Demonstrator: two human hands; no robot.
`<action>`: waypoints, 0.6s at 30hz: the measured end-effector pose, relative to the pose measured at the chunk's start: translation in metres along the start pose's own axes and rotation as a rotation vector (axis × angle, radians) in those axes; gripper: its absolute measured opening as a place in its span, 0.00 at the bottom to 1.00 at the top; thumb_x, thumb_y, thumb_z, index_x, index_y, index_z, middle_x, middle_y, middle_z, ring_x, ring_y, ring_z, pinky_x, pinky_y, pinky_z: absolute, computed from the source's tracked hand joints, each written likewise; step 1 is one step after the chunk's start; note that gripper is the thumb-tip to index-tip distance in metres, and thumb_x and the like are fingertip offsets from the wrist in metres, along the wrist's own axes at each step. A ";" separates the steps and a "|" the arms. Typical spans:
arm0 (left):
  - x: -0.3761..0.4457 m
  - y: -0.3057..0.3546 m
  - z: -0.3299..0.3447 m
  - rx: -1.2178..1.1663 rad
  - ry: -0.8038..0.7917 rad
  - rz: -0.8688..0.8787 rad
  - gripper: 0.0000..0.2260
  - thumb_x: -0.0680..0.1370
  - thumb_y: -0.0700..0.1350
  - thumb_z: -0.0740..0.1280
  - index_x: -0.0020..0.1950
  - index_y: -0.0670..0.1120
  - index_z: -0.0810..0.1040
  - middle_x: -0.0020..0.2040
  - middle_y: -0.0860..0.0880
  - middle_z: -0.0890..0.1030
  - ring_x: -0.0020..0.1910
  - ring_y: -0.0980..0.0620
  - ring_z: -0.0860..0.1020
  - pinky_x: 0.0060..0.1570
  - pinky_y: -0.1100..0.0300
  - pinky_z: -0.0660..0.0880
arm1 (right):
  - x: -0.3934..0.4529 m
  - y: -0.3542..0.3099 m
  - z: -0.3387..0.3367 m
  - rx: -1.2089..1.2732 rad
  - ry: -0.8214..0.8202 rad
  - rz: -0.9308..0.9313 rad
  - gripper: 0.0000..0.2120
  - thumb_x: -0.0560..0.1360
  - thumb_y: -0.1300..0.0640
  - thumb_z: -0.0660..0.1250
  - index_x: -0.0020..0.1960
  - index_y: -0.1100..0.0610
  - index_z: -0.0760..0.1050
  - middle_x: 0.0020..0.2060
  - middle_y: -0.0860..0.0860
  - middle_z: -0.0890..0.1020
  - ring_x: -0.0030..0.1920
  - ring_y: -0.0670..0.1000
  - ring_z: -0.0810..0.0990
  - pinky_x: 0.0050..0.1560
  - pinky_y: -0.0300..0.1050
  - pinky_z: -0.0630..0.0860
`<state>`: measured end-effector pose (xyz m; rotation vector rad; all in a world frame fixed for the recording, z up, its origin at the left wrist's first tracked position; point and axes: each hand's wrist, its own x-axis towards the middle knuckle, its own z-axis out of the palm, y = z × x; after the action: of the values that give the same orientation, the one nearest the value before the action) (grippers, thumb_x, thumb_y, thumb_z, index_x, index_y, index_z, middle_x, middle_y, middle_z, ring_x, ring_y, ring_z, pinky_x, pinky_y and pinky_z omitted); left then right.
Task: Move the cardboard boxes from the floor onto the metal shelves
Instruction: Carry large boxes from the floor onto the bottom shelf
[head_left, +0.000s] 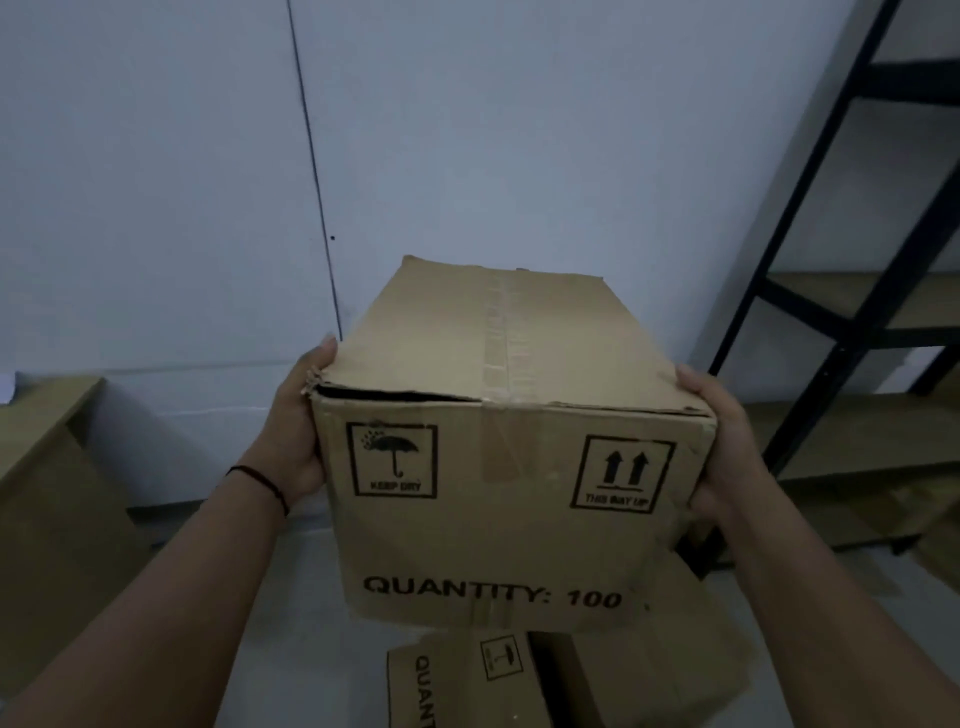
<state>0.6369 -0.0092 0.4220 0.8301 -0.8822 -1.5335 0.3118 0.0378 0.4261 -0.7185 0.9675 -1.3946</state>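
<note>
A brown cardboard box (498, 467) marked "QUANTITY: 100", with umbrella and arrow symbols, hangs in the air in front of me. My left hand (298, 431) grips its left side with the thumb over the top edge. On the opposite side my right hand (727, 457) holds the box the same way. A taped seam runs along its top, and the near-left flap gapes slightly. Below it on the floor lie more cardboard boxes (519, 675). The black metal shelves (831, 312) with wooden boards stand at the right.
A pale wall (467, 130) fills the background, with a thin dark line running down it. A wooden desk or cabinet (47, 493) stands at the left. Grey floor (301, 623) shows between the desk and the boxes.
</note>
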 end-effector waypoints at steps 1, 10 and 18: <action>0.001 0.006 0.007 0.003 -0.017 0.013 0.24 0.76 0.59 0.59 0.59 0.44 0.81 0.56 0.42 0.82 0.50 0.44 0.82 0.47 0.52 0.81 | -0.004 -0.008 0.001 0.003 0.002 -0.010 0.20 0.77 0.44 0.57 0.58 0.58 0.77 0.42 0.57 0.84 0.40 0.55 0.83 0.37 0.47 0.80; 0.005 0.021 0.094 0.000 -0.284 0.052 0.22 0.80 0.54 0.54 0.44 0.49 0.87 0.46 0.46 0.85 0.43 0.47 0.83 0.39 0.57 0.81 | -0.062 -0.072 -0.030 -0.009 0.083 -0.222 0.26 0.77 0.44 0.59 0.68 0.58 0.73 0.48 0.58 0.83 0.45 0.57 0.82 0.42 0.48 0.79; -0.001 -0.001 0.166 -0.055 -0.454 0.027 0.20 0.80 0.52 0.53 0.50 0.48 0.85 0.50 0.45 0.83 0.46 0.46 0.82 0.43 0.56 0.81 | -0.124 -0.113 -0.076 -0.032 0.132 -0.335 0.20 0.79 0.47 0.56 0.64 0.56 0.74 0.45 0.57 0.84 0.42 0.55 0.84 0.37 0.47 0.81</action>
<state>0.4910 0.0075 0.4993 0.4304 -1.1647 -1.7460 0.2016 0.1609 0.5071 -0.8489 1.0060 -1.7394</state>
